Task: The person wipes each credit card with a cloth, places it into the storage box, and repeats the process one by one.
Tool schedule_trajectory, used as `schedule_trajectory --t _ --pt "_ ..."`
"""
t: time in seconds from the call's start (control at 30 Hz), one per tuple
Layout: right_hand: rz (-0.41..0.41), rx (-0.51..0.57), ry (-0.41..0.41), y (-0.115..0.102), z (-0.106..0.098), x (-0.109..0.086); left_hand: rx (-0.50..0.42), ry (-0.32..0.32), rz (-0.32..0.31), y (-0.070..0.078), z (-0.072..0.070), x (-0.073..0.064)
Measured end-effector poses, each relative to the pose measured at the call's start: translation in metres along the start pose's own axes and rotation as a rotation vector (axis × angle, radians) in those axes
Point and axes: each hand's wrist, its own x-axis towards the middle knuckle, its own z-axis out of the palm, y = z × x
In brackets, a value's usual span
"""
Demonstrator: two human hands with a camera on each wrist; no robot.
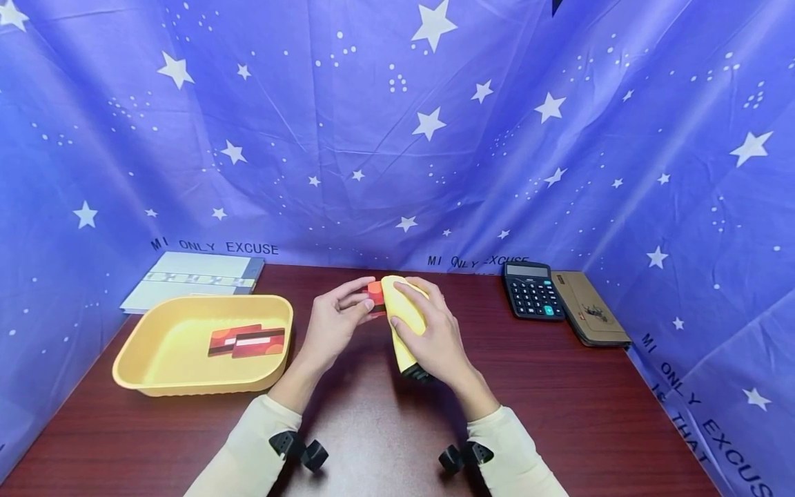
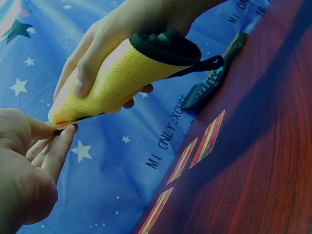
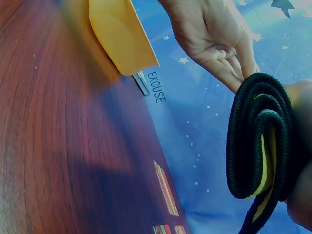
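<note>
My right hand (image 1: pixel 435 331) grips a rolled yellow cloth (image 1: pixel 406 324) with black edging, raised over the table. Its coiled black-edged end (image 3: pixel 258 136) faces the right wrist camera. On the cloth's left side, my left hand (image 1: pixel 335 321) pinches a red card (image 1: pixel 375 298) between thumb and fingers. That card's right part is hidden by the cloth. Seen edge-on in the left wrist view, the card lies against the lower side of the roll. Several more red striped cards (image 2: pixel 208 139) lie on the table past the hands; the hands cover them in the head view.
A yellow plastic basin (image 1: pixel 201 383) at the left holds overlapping red cards (image 1: pixel 259 343). Behind it lies a white-and-grey notebook (image 1: pixel 186 276). A black calculator (image 1: pixel 533 293) and a brown wallet-like case (image 1: pixel 590 310) are at the back right. A starry blue curtain (image 1: pixel 373 138) borders the table.
</note>
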Motion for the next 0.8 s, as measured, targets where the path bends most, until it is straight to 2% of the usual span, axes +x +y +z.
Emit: schedule_trajectory --t 0.6,0.8 --pt "-0.027 0.005 -0.003 -0.011 0.008 -0.004 -0.001 -0.004 -0.009 -0.002 0.002 0.0" --pt "-0.034 -0.017 -0.004 -0.011 0.007 -0.004 -0.001 0.012 -0.009 -0.002 0.003 0.0"
